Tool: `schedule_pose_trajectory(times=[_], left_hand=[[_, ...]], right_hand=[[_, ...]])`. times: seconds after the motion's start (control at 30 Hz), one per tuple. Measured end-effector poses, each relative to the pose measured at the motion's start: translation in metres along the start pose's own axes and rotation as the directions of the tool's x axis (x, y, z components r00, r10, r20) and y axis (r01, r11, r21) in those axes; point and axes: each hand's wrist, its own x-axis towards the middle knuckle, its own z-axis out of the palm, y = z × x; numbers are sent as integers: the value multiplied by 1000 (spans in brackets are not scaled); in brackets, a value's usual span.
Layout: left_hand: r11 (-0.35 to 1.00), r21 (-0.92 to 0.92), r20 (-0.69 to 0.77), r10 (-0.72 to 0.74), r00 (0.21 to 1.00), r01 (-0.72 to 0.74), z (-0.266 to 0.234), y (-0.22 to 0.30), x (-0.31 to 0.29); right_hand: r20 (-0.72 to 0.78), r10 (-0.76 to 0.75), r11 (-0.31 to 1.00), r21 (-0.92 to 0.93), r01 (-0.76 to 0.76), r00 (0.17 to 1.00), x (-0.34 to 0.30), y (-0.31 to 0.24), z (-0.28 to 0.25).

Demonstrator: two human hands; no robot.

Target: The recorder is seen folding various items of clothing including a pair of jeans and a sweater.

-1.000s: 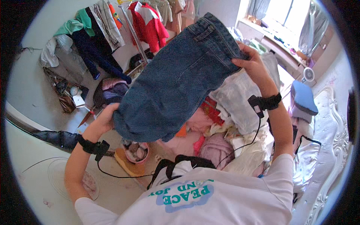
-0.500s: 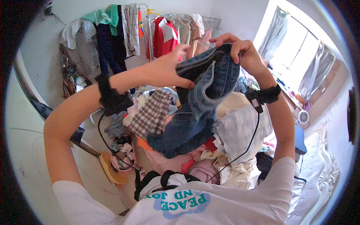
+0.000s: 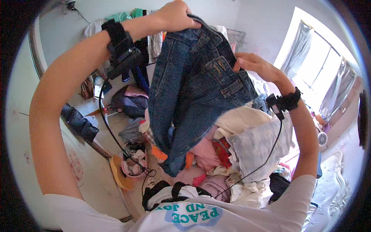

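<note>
The 2 hands hold a dark blue denim garment (image 3: 193, 81) up in the air, in front of the person and above a heap of clothes. The left hand (image 3: 176, 17) is higher, at the top of the picture, its fingers closed on one end of the waistband. The right hand (image 3: 257, 67) is lower, its thumb and fingers pinching the waistband's other end; some fingertips are hidden behind the cloth. The garment hangs in folds between them, its lower end narrowing over the heap. Below it lie a pink cloth (image 3: 205, 152) and, to the right, a pale grey-white fabric (image 3: 257, 149). A pink basket (image 3: 135, 176) with small items inside stands to the left of the heap. Each wrist wears 1 black strap, with a thin cord running down from it.
</note>
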Motion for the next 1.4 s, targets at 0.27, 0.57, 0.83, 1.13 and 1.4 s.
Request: schedule_pose_trajectory(times=[0.27,0.57,0.83,1.13,1.4], left_hand=[[992,92,-268,105,958,-83,-63,-46,-11],[965,243,-214,153,965,-99,-115,-59,-25],[904,400,-291,281,914,-151,-133,-81,-16],[786,587,-244,402,883,-196,-127,-84,-16],[745,634,-292,478,828,-207,-117,-75,-6]], right_hand=[[-197,-41,981,-194,2,980,0,-6,28],[-489,-185,806,-572,-153,852,53,-12,-82],[-489,-337,595,-773,-220,804,82,-53,-110],[-604,-269,638,-695,-331,750,78,-63,-99],[-618,-340,589,-727,-351,709,66,-65,-95]])
